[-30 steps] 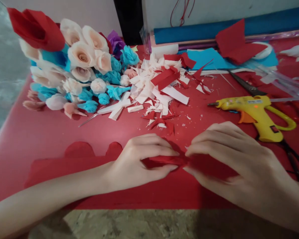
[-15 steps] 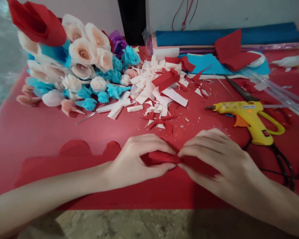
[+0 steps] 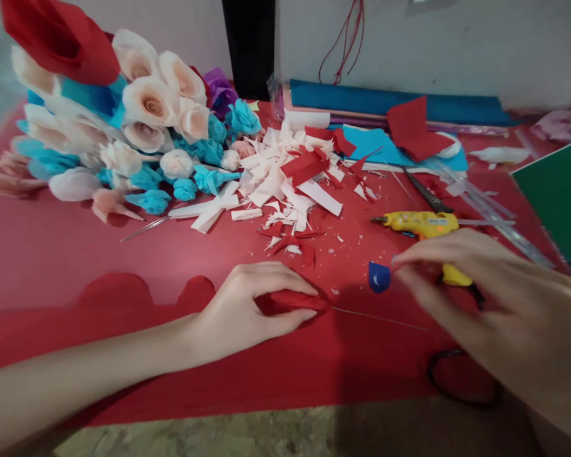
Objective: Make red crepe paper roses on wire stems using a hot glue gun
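Observation:
My left hand (image 3: 254, 311) is closed in a pinch on a rolled bit of red crepe paper (image 3: 295, 299), resting on the red table. A thin wire (image 3: 380, 319) runs out of the roll to the right. The roll is the end of a long red strip with a scalloped edge (image 3: 117, 293) that lies under my left forearm. My right hand (image 3: 495, 304) is off to the right, apart from the roll. Its thumb and forefinger meet at the edge of a small blue piece (image 3: 379, 277) just above the table.
A yellow glue gun (image 3: 421, 223) lies behind my right hand, with scissors (image 3: 426, 195) beyond it. Paper scraps (image 3: 285, 181) sit mid-table. A heap of cream, blue and red paper flowers (image 3: 133, 127) fills the back left. Blue paper rolls (image 3: 390, 103) line the wall; a green board (image 3: 559, 203) stands right.
My right hand let go of the red roll and moved right, now at a small blue piece. The wire is now exposed. My left hand kept its pinch. The view shifted.

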Demonstrator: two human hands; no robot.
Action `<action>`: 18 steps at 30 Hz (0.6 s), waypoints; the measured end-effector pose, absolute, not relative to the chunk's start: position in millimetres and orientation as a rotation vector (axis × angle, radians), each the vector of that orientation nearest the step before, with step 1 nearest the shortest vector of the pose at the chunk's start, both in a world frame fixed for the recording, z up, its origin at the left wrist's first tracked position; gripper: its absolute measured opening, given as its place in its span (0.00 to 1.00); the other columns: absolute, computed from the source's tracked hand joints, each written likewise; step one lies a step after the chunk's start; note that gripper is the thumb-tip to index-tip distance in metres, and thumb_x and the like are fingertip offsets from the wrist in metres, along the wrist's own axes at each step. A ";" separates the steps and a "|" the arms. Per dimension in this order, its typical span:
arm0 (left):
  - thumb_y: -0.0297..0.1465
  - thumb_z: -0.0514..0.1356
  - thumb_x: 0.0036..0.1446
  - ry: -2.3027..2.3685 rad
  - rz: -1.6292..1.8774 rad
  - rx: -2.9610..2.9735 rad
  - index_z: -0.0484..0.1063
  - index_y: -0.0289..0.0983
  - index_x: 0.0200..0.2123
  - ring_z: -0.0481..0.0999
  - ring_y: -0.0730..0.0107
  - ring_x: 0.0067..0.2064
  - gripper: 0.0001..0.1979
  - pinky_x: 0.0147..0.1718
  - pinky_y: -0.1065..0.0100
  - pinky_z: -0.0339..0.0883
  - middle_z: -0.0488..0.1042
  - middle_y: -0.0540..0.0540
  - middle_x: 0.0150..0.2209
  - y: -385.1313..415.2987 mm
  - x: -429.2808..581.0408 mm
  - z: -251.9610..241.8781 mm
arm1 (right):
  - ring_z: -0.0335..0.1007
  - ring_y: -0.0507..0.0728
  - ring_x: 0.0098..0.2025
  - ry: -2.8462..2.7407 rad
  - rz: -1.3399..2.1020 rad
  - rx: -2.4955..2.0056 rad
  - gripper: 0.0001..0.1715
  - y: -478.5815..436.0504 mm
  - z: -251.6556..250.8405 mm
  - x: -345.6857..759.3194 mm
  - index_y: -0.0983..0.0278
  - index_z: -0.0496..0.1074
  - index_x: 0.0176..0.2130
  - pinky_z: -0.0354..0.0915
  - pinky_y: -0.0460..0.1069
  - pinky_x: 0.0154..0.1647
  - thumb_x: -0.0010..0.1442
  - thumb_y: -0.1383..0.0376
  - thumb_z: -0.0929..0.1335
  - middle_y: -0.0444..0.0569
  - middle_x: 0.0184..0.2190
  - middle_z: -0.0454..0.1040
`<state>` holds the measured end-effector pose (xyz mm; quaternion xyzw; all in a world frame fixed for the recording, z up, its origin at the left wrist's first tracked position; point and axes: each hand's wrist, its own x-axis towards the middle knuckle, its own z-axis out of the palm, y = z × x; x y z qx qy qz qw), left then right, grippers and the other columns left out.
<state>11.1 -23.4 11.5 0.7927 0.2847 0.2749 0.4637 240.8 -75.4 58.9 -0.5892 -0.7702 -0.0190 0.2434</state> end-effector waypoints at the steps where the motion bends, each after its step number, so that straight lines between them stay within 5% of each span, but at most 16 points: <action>1: 0.26 0.61 0.49 0.715 0.668 1.948 0.75 0.36 0.33 0.76 0.76 0.35 0.06 0.38 0.79 0.69 0.78 0.50 0.33 -23.4 10.7 11.1 | 0.66 0.54 0.40 -2.061 -0.193 -1.806 0.12 -75.7 56.9 254.1 0.61 0.67 0.35 0.61 0.49 0.43 0.59 0.56 0.61 0.46 0.36 0.71; 5: 0.27 0.62 0.48 0.761 0.682 1.964 0.75 0.39 0.33 0.76 0.79 0.35 0.07 0.37 0.83 0.67 0.78 0.53 0.33 -23.0 9.8 7.5 | 0.63 0.65 0.44 -1.962 -0.233 -2.302 0.29 -74.7 31.9 310.0 0.72 0.67 0.41 0.60 0.58 0.45 0.58 0.49 0.56 0.61 0.39 0.68; 10: 0.29 0.62 0.48 0.843 0.640 1.946 0.75 0.38 0.32 0.76 0.79 0.35 0.06 0.36 0.83 0.67 0.78 0.53 0.33 -22.7 9.6 3.3 | 0.66 0.52 0.38 -1.839 0.078 -2.503 0.17 -71.1 3.0 346.3 0.68 0.66 0.42 0.65 0.52 0.39 0.59 0.57 0.63 0.50 0.39 0.68; 18: 0.30 0.61 0.50 0.812 0.611 1.934 0.74 0.39 0.33 0.76 0.76 0.35 0.06 0.37 0.78 0.68 0.78 0.52 0.33 -24.3 8.5 0.5 | 0.65 0.54 0.43 -1.670 0.268 -2.478 0.16 -70.5 -2.4 349.6 0.68 0.65 0.45 0.64 0.54 0.43 0.59 0.60 0.63 0.51 0.43 0.66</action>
